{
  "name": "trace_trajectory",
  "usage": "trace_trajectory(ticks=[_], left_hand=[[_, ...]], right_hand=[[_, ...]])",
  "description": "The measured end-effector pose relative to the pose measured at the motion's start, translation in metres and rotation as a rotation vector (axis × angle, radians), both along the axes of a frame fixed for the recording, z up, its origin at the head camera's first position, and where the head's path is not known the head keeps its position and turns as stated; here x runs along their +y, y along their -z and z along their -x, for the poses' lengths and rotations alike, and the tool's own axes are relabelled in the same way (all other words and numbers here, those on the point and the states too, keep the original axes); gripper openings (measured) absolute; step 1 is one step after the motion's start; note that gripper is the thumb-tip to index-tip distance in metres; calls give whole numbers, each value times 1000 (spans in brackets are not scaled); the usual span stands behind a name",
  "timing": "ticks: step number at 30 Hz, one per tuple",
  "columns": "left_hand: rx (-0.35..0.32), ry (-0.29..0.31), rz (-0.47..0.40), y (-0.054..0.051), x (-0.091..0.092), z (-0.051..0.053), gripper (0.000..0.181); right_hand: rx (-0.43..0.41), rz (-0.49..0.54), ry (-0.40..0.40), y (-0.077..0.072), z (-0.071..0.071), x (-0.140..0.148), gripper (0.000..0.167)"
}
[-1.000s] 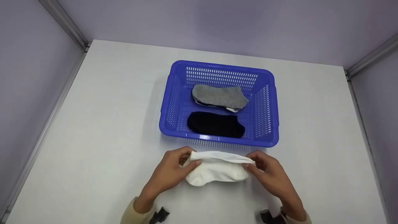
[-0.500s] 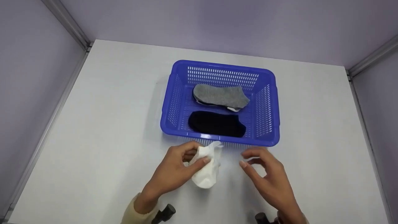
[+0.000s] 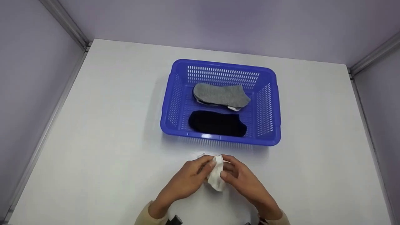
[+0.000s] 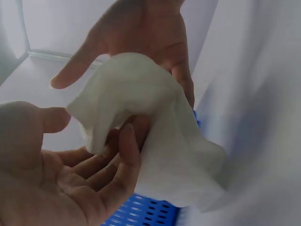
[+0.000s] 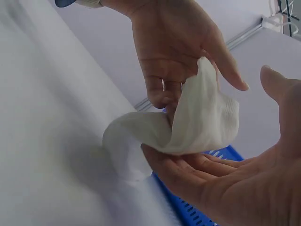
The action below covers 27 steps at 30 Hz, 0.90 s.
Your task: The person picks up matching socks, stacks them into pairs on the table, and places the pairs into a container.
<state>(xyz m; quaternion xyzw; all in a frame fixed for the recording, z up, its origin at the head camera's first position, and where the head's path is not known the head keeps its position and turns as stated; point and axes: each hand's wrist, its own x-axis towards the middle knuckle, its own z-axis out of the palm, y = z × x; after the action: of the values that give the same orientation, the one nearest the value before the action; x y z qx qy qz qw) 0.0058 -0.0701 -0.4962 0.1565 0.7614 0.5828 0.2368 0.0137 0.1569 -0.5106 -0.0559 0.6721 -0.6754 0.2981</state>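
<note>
A white sock (image 3: 216,178) hangs between my two hands over the table, bunched and folded over. My left hand (image 3: 189,178) grips it, thumb on the near side and fingers curled into the fabric, as the left wrist view shows on the sock (image 4: 164,122). My right hand (image 3: 245,182) touches the sock from the other side. In the right wrist view its fingers (image 5: 188,174) lie fairly straight under the fabric, and its thumb stands apart from the sock (image 5: 207,117). Part of the sock is hidden behind my left fingers.
Beyond my hands stands a blue plastic basket (image 3: 220,139) with slotted sides. Inside, a grey sock (image 3: 222,95) lies on top of darker and white ones, with a black sock (image 3: 217,123) nearer me. The white table (image 3: 109,125) is bordered by pale panels.
The sock was stretched sideways between both hands. My right hand let go of it, the sock swung down in my left hand, and my right hand moved left to touch it again.
</note>
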Motion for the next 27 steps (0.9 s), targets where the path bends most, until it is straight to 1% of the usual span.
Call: trace_trajectory(ticks=[2,4,6,7,9,11,13,14,15,16,18,19,20,22,24,25,27], left_hand=[[-29,3,7,9,1,0,44],[-63,-2,-8,16,1,1,51],[-94,-12,-36,19,1,2,57],[-99,-22,-50,19,0,2,58],[-89,-47,-87,18,-1,4,56],[-22,-90,-82,17,-4,5,47],[90,-124,-35,17,-8,8,39],[146,-126,-2,18,-11,9,41],[198,-119,34,19,-13,11,45],[242,-102,73,20,-16,12,51],[295,-28,114,24,-20,15,64],[296,22,110,26,-22,17,67],[284,72,95,28,-23,18,67],[250,157,65,31,-24,21,59],[226,212,33,33,-25,22,46],[212,227,17,33,-25,23,40],[194,231,-3,33,-26,24,32]], right_hand=[[-14,-18,13,9,2,1,76],[-12,-65,25,16,3,3,83],[-7,-109,38,19,3,4,87],[-9,-117,47,20,3,4,88],[18,-185,83,20,1,4,88],[60,-257,136,18,0,3,79],[115,-328,184,14,-2,2,64],[147,-364,197,11,-2,3,54],[177,-371,198,8,-3,4,44],[198,-359,187,4,-4,5,36],[231,-310,150,-5,-5,9,26],[237,-276,133,-10,-6,12,23],[239,-235,120,-14,-7,14,22],[224,-138,114,-22,-7,19,25],[193,-45,133,-29,-7,24,29],[173,-9,149,-32,-6,26,30],[133,29,196,-36,-5,30,32]])
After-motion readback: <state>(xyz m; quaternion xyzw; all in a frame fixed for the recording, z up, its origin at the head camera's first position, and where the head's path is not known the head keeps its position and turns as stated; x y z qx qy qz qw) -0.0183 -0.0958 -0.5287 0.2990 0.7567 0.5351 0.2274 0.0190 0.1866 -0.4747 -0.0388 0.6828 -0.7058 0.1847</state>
